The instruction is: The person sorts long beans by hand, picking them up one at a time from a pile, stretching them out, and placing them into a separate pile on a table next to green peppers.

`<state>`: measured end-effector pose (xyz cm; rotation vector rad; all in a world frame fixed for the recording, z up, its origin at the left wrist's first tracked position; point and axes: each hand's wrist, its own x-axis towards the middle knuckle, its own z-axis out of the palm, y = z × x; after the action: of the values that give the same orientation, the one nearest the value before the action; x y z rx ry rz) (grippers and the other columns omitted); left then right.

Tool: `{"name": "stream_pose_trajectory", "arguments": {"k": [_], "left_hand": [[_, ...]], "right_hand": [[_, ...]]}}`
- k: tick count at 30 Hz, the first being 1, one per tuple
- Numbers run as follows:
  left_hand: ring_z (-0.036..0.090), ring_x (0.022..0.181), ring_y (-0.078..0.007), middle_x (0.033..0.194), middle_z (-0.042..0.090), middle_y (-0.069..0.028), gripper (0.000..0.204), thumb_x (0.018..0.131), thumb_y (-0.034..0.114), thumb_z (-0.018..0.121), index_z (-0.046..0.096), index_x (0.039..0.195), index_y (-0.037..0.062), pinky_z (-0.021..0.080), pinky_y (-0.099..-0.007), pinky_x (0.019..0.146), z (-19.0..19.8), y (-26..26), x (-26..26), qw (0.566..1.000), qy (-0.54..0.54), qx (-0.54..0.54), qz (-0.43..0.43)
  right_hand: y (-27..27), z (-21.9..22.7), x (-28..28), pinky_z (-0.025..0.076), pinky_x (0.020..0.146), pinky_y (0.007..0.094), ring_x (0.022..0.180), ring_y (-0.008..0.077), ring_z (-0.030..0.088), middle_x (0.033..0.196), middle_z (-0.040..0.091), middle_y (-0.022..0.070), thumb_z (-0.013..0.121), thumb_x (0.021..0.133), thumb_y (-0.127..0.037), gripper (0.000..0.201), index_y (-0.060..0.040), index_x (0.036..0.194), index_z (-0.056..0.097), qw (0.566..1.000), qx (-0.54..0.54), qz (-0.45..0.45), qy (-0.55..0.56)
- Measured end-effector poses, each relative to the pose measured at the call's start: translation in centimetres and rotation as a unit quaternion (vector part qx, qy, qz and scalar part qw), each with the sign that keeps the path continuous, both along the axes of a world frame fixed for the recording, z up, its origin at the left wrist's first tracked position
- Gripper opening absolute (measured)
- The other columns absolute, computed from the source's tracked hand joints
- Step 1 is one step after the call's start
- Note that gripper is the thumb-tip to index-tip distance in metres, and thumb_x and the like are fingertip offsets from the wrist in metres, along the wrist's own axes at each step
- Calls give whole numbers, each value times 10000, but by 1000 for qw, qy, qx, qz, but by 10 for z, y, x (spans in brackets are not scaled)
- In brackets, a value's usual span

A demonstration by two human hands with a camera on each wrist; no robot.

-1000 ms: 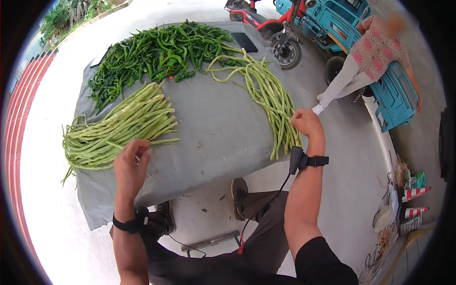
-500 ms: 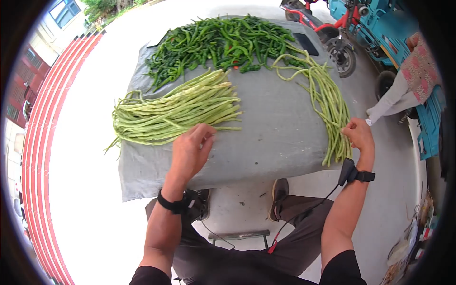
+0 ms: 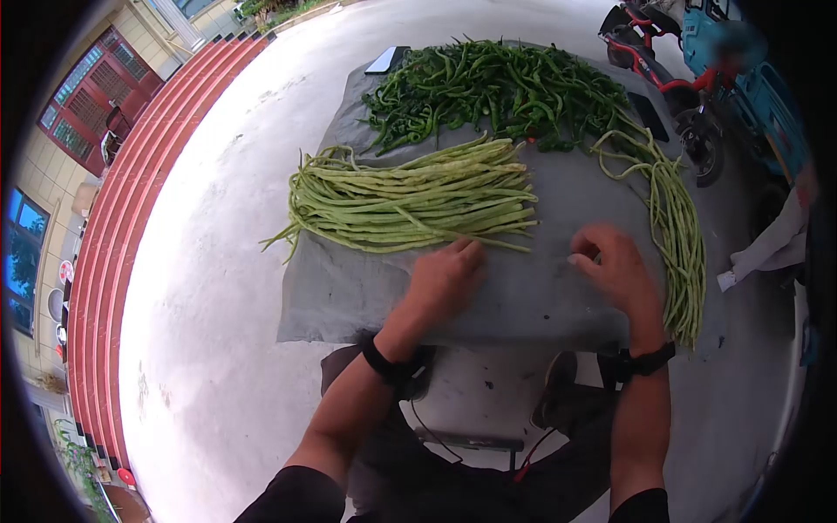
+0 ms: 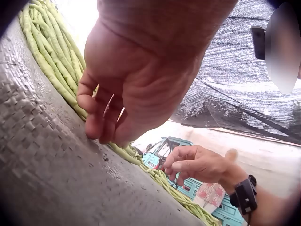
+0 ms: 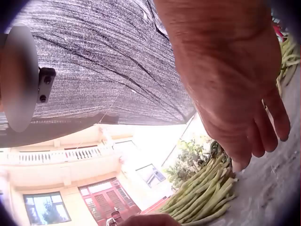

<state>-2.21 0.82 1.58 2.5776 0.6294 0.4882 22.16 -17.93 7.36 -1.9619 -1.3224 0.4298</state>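
Note:
A large bundle of long green beans [image 3: 418, 196] lies across the left of the grey cloth [image 3: 349, 296]. At its lower edge, beside the bean ends, is the left hand [image 3: 446, 281], its fingers loosely bent and low over the cloth, with nothing seen in them; the left wrist view shows this hand [image 4: 136, 80] close up. The right hand [image 3: 617, 268] hovers over the cloth between the bundles, fingers loosely bent and thumb apart, with no bean visible in it. A smaller bundle of long beans [image 3: 678, 235] lies just right of it.
Green peppers [image 3: 497, 87] are heaped along the cloth's far side, between a pale flat object [image 3: 386, 61] and a dark phone-like one [image 3: 648, 117]. Red steps [image 3: 166, 174] rise at left; a red scooter [image 3: 649, 61] and a blue vehicle [image 3: 760, 109] stand at right.
The right hand has left the smaller bundle and moved left over the cloth. The left hand stays by the large bundle's lower edge. The head view has swung left.

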Motion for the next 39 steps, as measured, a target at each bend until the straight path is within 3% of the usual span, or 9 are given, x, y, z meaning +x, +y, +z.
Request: {"name": "stream_pose_trajectory", "arguments": {"k": [3,6,12,18,33,39], "left_hand": [[722,907,-416,1039,707,-113,135,958,200,722,656,1033,109,580,-518,770,1,-2,-3,1000,-27,12,-7],[729,874,-396,1058,689,-99,148,957,190,739,660,1060,120,578,-509,750,5,4,-3,996,-34,33,70],[760,874,-339,1228,662,-93,333,922,105,788,665,1230,143,576,-487,750,20,25,-14,976,-133,59,163],[751,988,-378,1330,648,-122,507,907,82,789,626,1380,163,580,-500,810,24,38,-18,972,-117,56,193],[705,932,-423,1129,630,-109,163,936,88,736,702,1092,124,541,-544,773,17,49,-11,964,-103,120,215],[698,893,-385,1131,590,-84,87,1014,136,681,649,1095,138,531,-541,722,15,51,-11,956,-124,147,220]], "right_hand": [[22,-9,-22,551,908,454,1000,366,685,1088,680,168,804,860,-81,230,-10,1046,689,996,-3,73,-47],[37,-21,-32,530,978,467,1111,374,651,1158,668,146,823,857,-85,281,-24,1095,687,989,40,90,-114],[51,-23,-46,530,988,475,1147,367,626,1157,654,120,825,871,-83,277,-47,1109,688,985,26,110,-130],[54,-32,-48,531,974,483,1132,373,624,1134,659,120,824,876,-82,252,-39,1069,667,981,11,121,-150],[45,-25,-39,519,936,513,1088,411,642,1118,661,151,803,893,-70,243,-20,1083,660,990,18,93,-101],[40,-20,-23,544,895,496,1031,410,678,1122,680,177,807,899,-83,257,-24,1108,669,997,8,33,-63]]}}
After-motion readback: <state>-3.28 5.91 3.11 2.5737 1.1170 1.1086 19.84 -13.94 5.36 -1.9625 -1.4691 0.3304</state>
